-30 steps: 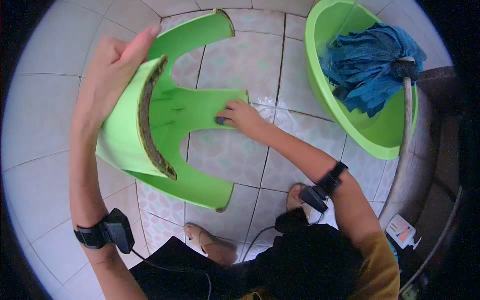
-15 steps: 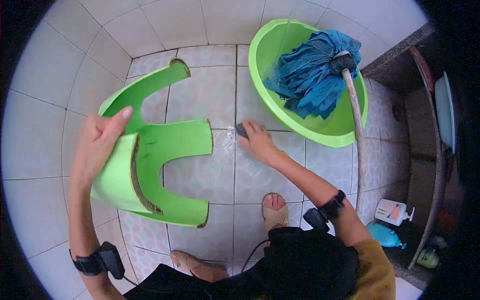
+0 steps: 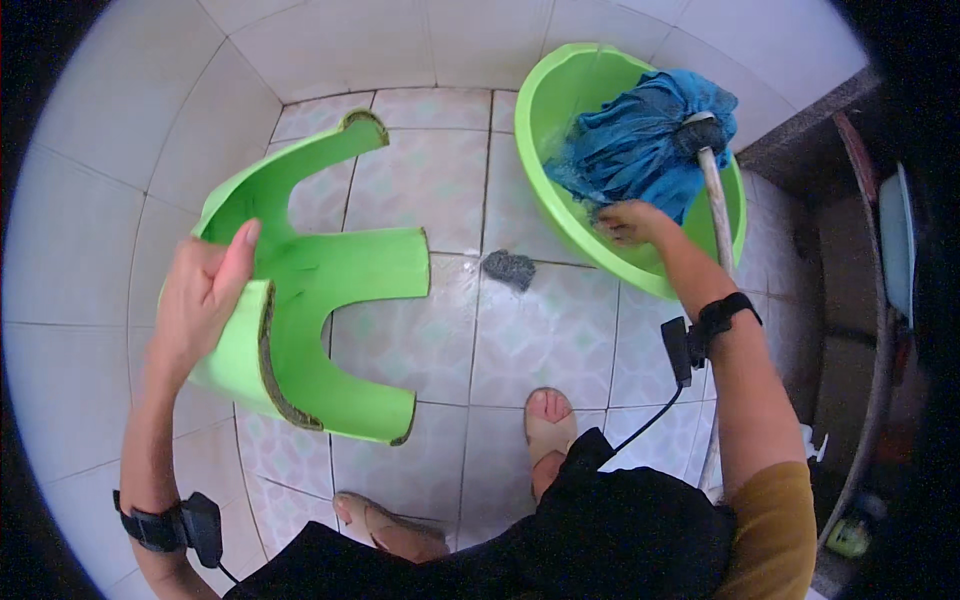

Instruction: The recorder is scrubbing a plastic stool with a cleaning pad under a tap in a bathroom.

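Note:
A light green plastic stool [image 3: 370, 266] lies tipped on its side on the tiled floor, its legs pointing right and their ends dark with grime. My left hand [image 3: 205, 295] is closed around its near-left edge, thumb raised. Inside the green basin [image 3: 560, 225] at the far right, my right hand [image 3: 637, 222] reaches over the rim with its fingers loosely bent and nothing visible in them. Beside it lies a blue cloth-strip mop head [image 3: 635, 145], with its wooden handle [image 3: 718, 215] leaning out over the rim. A dark grey scouring pad [image 3: 509, 269] rests on the floor between stool and basin.
A thin stream of water falls into the basin. White tiled walls [image 3: 340, 45] close in at the left and back. A dark shelf unit [image 3: 850, 300] with a pale blue basin-like item [image 3: 897, 245] stands at the right. My sandalled feet [image 3: 549, 425] are near the front.
My right hand has let go of the scouring pad, leaving it on the floor, and has moved right into the basin. My left hand still grips the stool.

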The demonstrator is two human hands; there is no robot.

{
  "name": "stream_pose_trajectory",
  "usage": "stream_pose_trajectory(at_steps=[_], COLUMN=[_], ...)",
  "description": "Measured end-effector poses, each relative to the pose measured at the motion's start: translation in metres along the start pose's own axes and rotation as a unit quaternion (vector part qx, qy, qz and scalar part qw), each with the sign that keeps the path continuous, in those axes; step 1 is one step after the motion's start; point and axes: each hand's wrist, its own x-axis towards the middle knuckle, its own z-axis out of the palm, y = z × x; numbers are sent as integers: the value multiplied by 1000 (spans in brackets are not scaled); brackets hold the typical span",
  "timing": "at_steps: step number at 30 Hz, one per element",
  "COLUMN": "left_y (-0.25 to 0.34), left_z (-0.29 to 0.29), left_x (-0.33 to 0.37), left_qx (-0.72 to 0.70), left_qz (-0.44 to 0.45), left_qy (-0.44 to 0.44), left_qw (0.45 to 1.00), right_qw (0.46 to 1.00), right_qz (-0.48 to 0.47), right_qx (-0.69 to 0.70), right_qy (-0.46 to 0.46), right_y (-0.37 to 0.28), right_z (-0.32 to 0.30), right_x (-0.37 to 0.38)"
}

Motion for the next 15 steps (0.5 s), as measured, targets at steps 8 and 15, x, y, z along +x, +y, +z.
stream_pose_trajectory(at_steps=[8,15], left_y=[9,39], left_z=[0,-4], left_x=[31,34], left_qx=[22,34], left_qz=[-81,-28], left_qy=[-5,-33], left_qw=[996,998], right_qw=[855,864], right_qz=[-75,-249], right_qx=[230,136], right_qy=[-460,-415], right_y=[-48,-149], right_z=[11,180], right_x=[-18,-174])
